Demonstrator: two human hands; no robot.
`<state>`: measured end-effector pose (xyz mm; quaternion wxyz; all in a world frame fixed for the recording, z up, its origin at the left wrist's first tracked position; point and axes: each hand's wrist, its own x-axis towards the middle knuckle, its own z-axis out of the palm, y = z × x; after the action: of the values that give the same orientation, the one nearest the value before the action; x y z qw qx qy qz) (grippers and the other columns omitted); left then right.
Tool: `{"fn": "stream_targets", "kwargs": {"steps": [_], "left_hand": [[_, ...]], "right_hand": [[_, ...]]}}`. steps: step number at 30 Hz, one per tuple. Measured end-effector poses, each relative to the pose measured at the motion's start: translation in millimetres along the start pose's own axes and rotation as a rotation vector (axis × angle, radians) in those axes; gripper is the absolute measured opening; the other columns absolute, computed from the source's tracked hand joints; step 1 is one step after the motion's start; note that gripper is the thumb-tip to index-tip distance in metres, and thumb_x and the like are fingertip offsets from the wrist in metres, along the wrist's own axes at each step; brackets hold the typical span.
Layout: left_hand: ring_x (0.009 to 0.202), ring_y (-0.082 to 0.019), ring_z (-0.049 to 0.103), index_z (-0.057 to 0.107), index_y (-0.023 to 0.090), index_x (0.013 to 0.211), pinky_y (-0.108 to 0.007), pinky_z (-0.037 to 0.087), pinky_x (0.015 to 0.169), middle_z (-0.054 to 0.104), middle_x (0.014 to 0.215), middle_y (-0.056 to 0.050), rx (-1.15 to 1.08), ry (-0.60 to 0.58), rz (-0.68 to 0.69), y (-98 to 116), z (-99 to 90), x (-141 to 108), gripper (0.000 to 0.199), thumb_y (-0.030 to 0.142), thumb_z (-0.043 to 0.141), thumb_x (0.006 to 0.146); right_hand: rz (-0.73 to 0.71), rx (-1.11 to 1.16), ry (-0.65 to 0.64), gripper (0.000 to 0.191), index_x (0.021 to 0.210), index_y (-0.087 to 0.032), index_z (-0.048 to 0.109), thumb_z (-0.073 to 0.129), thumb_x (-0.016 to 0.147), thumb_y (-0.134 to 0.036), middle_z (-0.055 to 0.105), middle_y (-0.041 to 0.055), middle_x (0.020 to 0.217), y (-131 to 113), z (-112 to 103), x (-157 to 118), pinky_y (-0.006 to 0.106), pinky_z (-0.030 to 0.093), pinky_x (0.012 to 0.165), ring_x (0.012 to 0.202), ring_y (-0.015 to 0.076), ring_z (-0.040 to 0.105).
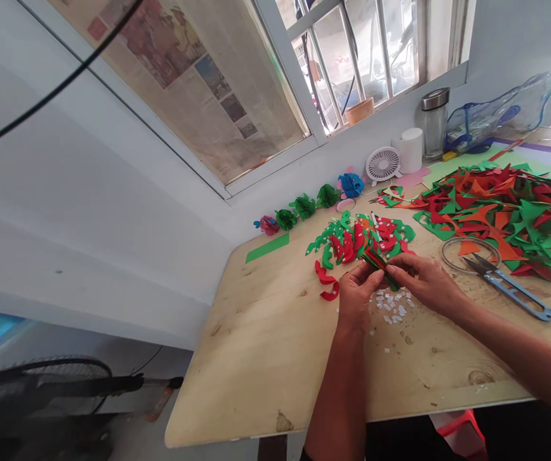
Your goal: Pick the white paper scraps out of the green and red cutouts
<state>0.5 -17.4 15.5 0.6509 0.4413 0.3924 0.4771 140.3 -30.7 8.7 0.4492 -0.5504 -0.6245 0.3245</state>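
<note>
Between my two hands is a small stack of cut coloured paper (375,258), with green, red and dark edges showing. My left hand (359,291) pinches it from the left, thumb on top. From the right, my right hand (419,276) grips its other end with thumb and fingers. Just beyond the hands lies a group of curved red and green paper pieces (347,243), several with small white squares on them. Below the hands, little white paper squares (393,307) are scattered on the wooden table (265,346).
To the right are thread snips (515,291), a ring (471,255) and a large heap of paper scraps (500,211). Along the wall stand folded paper figures (303,206), a small white fan (383,164), a white cylinder (410,150) and a glass bottle (434,128).
</note>
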Motion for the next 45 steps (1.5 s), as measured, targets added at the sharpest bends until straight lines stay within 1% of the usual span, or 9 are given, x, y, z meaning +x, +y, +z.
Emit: {"fn": "stream_targets", "kwargs": {"steps": [7, 11, 18, 23, 28, 35, 39, 42, 45], "left_hand": [[0.083, -0.020, 0.065, 0.071, 0.015, 0.096, -0.031, 0.051, 0.074, 0.071, 0.094, -0.008, -0.035, -0.026, 0.001, -2.3, -2.4, 0.9, 0.034, 0.032, 0.072, 0.066], [0.082, -0.020, 0.066, 0.071, 0.015, 0.094, -0.032, 0.051, 0.076, 0.071, 0.093, -0.009, -0.060, -0.039, 0.002, -3.1, -3.8, 1.8, 0.032, 0.031, 0.072, 0.067], [0.079, -0.018, 0.065, 0.071, 0.014, 0.092, -0.030, 0.051, 0.074, 0.071, 0.091, -0.007, -0.055, -0.045, -0.006, -0.5, -3.9, 0.6, 0.028, 0.024, 0.071, 0.066], [0.074, -0.017, 0.065, 0.072, 0.013, 0.087, -0.031, 0.052, 0.072, 0.071, 0.087, -0.006, -0.102, -0.022, -0.003, -0.1, -3.6, 1.5, 0.024, 0.020, 0.069, 0.064], [0.078, -0.020, 0.066, 0.072, 0.012, 0.085, -0.034, 0.052, 0.075, 0.071, 0.086, -0.008, -0.093, 0.000, -0.009, -1.2, -3.8, 2.4, 0.023, 0.021, 0.069, 0.064], [0.066, -0.015, 0.063, 0.072, 0.013, 0.090, -0.028, 0.053, 0.064, 0.071, 0.083, -0.007, -0.036, 0.008, 0.034, -6.8, -7.1, 5.2, 0.028, 0.024, 0.069, 0.065], [0.065, -0.016, 0.064, 0.072, 0.013, 0.089, -0.028, 0.052, 0.061, 0.071, 0.080, -0.007, -0.017, 0.062, 0.043, -10.8, -7.8, 7.5, 0.030, 0.029, 0.072, 0.063], [0.065, -0.017, 0.065, 0.072, 0.012, 0.089, -0.031, 0.054, 0.063, 0.071, 0.078, -0.007, 0.007, 0.098, 0.056, -11.9, -6.6, 8.0, 0.033, 0.032, 0.072, 0.063], [0.066, -0.017, 0.065, 0.073, 0.012, 0.086, -0.032, 0.055, 0.067, 0.071, 0.076, -0.006, 0.064, 0.157, 0.076, -10.9, -5.5, 7.3, 0.028, 0.031, 0.069, 0.065]], "right_hand": [[0.000, -0.029, -0.017, 0.025, 0.086, -0.018, 0.066, 0.054, 0.080, -0.039, 0.068, 0.0030, 0.074, 1.7, -0.3, 0.7, 0.026, 0.042, 0.052, 0.057, 0.0142, 0.056], [0.003, -0.042, -0.026, 0.023, 0.088, -0.018, 0.066, 0.055, 0.079, -0.037, 0.068, 0.0028, 0.075, 3.6, 0.1, 1.0, 0.026, 0.043, 0.053, 0.057, 0.0139, 0.056], [0.035, 0.065, -0.029, 0.027, 0.088, -0.018, 0.065, 0.051, 0.081, -0.040, 0.068, 0.0035, 0.078, 7.7, 0.5, 1.9, 0.028, 0.046, 0.058, 0.064, 0.0163, 0.060], [0.044, 0.065, -0.023, 0.025, 0.086, -0.019, 0.065, 0.051, 0.081, -0.039, 0.067, 0.0018, 0.073, 8.3, -0.4, 2.7, 0.028, 0.046, 0.059, 0.063, 0.0165, 0.060], [0.041, 0.051, -0.013, 0.024, 0.083, -0.019, 0.065, 0.050, 0.080, -0.038, 0.067, 0.0014, 0.072, 5.3, -1.2, 2.5, 0.027, 0.046, 0.059, 0.064, 0.0164, 0.059], [0.038, 0.056, -0.012, 0.025, 0.082, -0.019, 0.064, 0.049, 0.080, -0.038, 0.067, 0.0020, 0.071, 5.0, -0.6, 2.5, 0.027, 0.045, 0.058, 0.064, 0.0164, 0.058], [0.027, 0.028, -0.012, 0.026, 0.084, -0.019, 0.064, 0.047, 0.082, -0.039, 0.065, 0.0014, 0.070, 8.1, -1.0, 3.6, 0.027, 0.044, 0.057, 0.062, 0.0160, 0.056], [0.022, -0.022, -0.009, 0.027, 0.082, -0.020, 0.065, 0.045, 0.083, -0.039, 0.063, 0.0008, 0.067, 12.1, -1.3, 4.5, 0.027, 0.043, 0.057, 0.061, 0.0159, 0.055], [0.048, -0.058, 0.001, 0.028, 0.079, -0.020, 0.064, 0.045, 0.083, -0.040, 0.064, 0.0007, 0.067, 14.1, -1.5, 4.4, 0.027, 0.043, 0.058, 0.062, 0.0162, 0.056]]}}
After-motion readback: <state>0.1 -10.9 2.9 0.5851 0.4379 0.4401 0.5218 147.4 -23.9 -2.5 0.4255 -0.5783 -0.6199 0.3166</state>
